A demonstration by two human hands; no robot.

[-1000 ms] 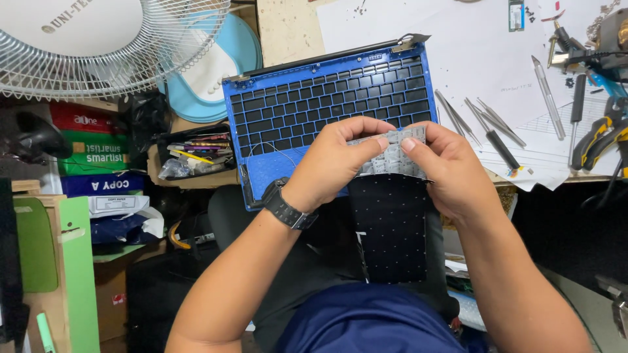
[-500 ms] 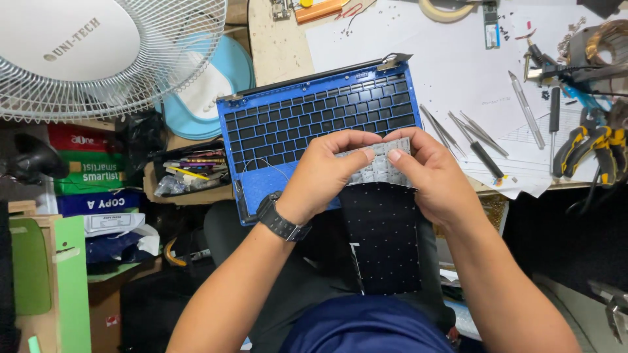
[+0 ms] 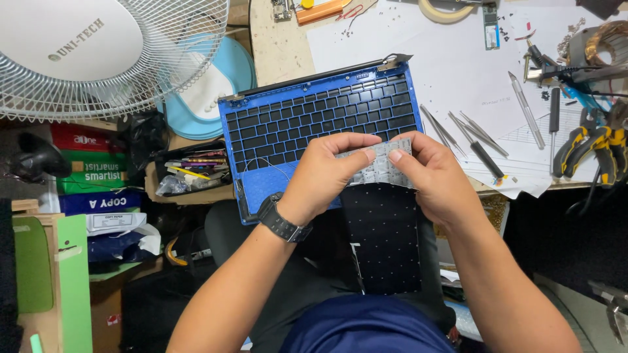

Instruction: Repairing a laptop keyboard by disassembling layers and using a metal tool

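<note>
Cluttered paper-covered workbench (image 3: pixel 418 59) bears blue laptop shell (image 3: pixel 307 124), tools.

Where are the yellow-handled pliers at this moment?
In the head view, the yellow-handled pliers lie at the far right of the desk, right of the tweezers.

the laptop shell (image 3: pixel 261 189) looks like smooth blue plastic or painted metal. the keyboard sheet (image 3: pixel 383 245) is matt black with pale dots. tweezers (image 3: pixel 481 134) are shiny metal on white paper (image 3: pixel 451 72).
</note>
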